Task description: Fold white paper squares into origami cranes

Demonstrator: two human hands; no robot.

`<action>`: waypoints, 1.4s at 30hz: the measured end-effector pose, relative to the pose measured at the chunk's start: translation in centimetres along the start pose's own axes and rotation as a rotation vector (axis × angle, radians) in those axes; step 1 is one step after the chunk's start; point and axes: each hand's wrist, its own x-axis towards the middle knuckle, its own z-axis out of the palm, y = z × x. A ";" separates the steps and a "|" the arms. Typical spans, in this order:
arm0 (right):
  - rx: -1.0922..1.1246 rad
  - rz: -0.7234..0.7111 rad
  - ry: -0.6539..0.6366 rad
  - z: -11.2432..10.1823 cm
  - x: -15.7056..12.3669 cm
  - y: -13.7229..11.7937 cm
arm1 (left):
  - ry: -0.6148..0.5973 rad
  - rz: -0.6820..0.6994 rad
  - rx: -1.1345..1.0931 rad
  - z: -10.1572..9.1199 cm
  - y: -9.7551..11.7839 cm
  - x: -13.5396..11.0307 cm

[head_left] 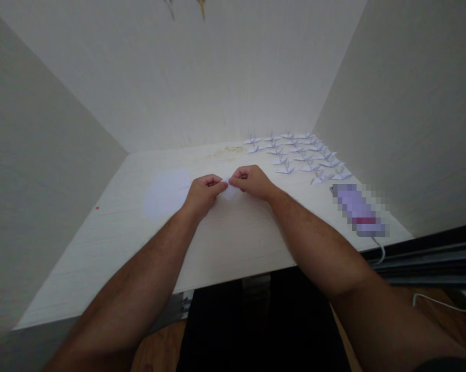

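Between my two hands, over the middle of the table, is a small piece of folded white paper [230, 193]. My left hand [205, 195] pinches its upper left part between thumb and forefinger. On the other side, my right hand [252, 182] pinches the upper right part, its thumb tip close to the left one. The folds are too pale and blurred to make out in detail. A stack or sheet of white paper [167, 191] lies flat to the left of my left hand. Beyond my right hand, folded paper cranes [303, 157] stand in rows.
A pixelated phone-like device [357, 209] lies at the table's right side, with a white cable [381, 252] running off the edge. Walls enclose the white table [225, 243] at left, back and right. A tiny red spot [97, 208] shows near the left edge.
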 end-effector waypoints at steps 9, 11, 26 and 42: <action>0.088 0.060 0.043 -0.1 -0.1 0.1 | 0.001 -0.041 -0.053 0.1 0.0 -0.1; 0.092 0.052 0.037 -0.1 -0.2 -0.1 | -0.030 -0.042 -0.031 0.1 0.0 -0.2; 0.274 -0.017 0.021 -0.1 -0.1 0.2 | 0.071 -0.006 -0.192 -0.3 0.0 0.4; 0.163 -0.101 -0.042 -0.3 -0.1 0.5 | 0.030 0.001 -0.054 0.0 -0.2 -0.1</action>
